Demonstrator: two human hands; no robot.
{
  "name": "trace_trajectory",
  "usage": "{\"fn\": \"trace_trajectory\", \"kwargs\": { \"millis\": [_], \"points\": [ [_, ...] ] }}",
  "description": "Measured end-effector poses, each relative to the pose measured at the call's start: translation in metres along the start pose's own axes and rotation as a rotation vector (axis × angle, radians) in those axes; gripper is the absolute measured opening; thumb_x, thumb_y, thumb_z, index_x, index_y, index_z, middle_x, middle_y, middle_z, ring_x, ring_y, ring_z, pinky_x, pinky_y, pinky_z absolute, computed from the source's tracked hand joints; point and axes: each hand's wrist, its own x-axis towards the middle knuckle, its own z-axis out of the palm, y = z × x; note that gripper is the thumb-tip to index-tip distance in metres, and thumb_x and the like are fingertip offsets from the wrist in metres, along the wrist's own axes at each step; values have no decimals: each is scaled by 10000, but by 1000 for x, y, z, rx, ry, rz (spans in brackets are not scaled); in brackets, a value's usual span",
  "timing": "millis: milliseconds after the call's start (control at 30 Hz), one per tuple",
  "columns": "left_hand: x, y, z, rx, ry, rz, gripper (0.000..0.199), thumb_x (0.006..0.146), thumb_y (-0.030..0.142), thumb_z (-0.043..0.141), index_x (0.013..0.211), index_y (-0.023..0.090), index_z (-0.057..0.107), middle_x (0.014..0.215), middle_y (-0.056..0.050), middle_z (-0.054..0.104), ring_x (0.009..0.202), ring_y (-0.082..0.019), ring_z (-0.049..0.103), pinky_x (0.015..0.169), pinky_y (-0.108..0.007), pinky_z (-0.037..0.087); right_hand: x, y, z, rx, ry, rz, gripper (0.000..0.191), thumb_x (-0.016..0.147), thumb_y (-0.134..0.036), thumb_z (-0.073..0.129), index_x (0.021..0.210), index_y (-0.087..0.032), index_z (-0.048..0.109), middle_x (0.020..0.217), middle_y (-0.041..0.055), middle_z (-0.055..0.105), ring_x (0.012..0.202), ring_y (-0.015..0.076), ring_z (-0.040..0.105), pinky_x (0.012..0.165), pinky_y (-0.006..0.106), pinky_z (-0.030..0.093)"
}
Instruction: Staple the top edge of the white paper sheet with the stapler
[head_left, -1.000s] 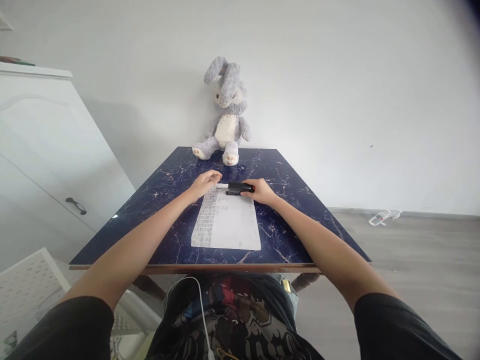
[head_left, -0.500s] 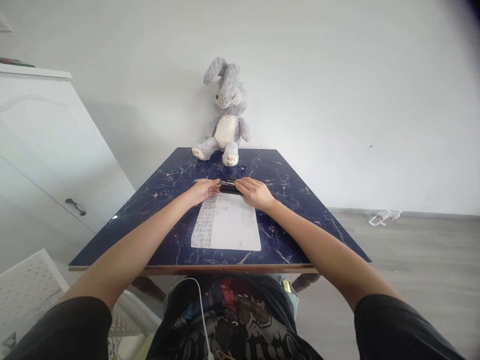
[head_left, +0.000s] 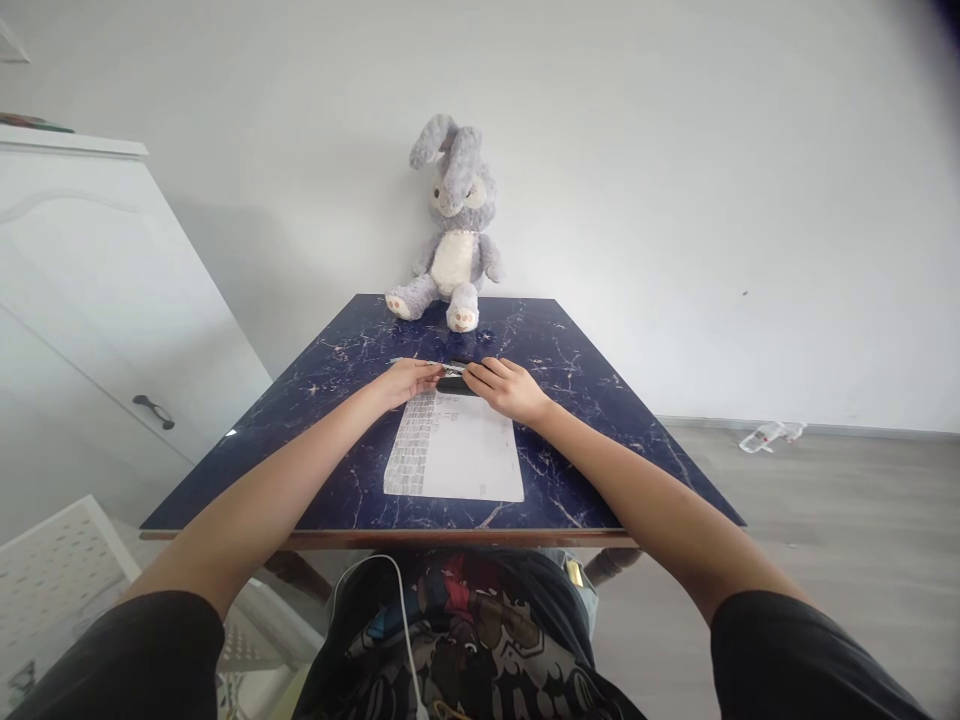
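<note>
My left hand (head_left: 409,380) is closed over the top part of the paper, holding a thin, pale pen-like stick (head_left: 452,368). One end of the stick pokes out past the hand on the left, and the other reaches toward my right fingers. Across from it, my right hand (head_left: 508,387) is closed around the right end of a small black case (head_left: 454,385), its fingertips close to the stick. The case looks open along its upper side, but its contents are too small to make out. Below both hands lies a printed white sheet (head_left: 469,450), flat, with a column of dense text on its left.
A grey plush rabbit (head_left: 455,230) sits at the back of the dark blue marbled table (head_left: 600,450), against the wall. A white cabinet (head_left: 90,290) stands at left, with a white perforated chair (head_left: 67,570) in front. Clear plastic packaging (head_left: 769,436) lies on the floor at right.
My right fingers have shifted slightly left along the case. The pale stick and the case's upper opening show more plainly between my hands. The left hand has barely moved.
</note>
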Motion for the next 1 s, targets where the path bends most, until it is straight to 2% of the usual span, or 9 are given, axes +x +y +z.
{"fn": "trace_trajectory", "kwargs": {
  "millis": [267, 433, 667, 1000],
  "points": [
    [4, -2, -4, -29, -1, -1, 136, 795, 110, 902, 863, 45, 804, 866, -145, 772, 664, -113, 685, 638, -208, 585, -2, 1, 0, 96, -36, 41, 390, 1103, -174, 356, 1378, -195, 632, 1352, 137, 696, 1094, 261, 613, 809, 409, 506],
    [7, -4, -8, -37, -20, -9, 148, 802, 127, 902, 884, 48, 807, 865, -136, 769, 685, -116, 699, 670, -208, 599, -3, 1, 0, 85, -39, 18, 393, 1113, -219, 355, 1411, -204, 612, 1365, 144, 688, 1133, 271, 604, 810, 411, 493],
    [7, -3, -8, -43, -22, -23, 117, 804, 96, 892, 854, 44, 799, 780, -110, 740, 666, -114, 691, 659, -197, 597, -2, 1, 0, 70, -40, -11, 389, 1105, -176, 362, 1413, -202, 598, 1377, 127, 686, 1135, 264, 600, 807, 412, 458],
    [8, -4, -10, -36, -43, -33, 122, 808, 124, 897, 862, 59, 809, 812, -122, 752, 675, -125, 697, 654, -205, 603, -1, 1, -3, 70, -47, -3, 388, 1109, -181, 361, 1413, -214, 599, 1371, 128, 688, 1142, 275, 605, 809, 423, 452]
  ]
}}
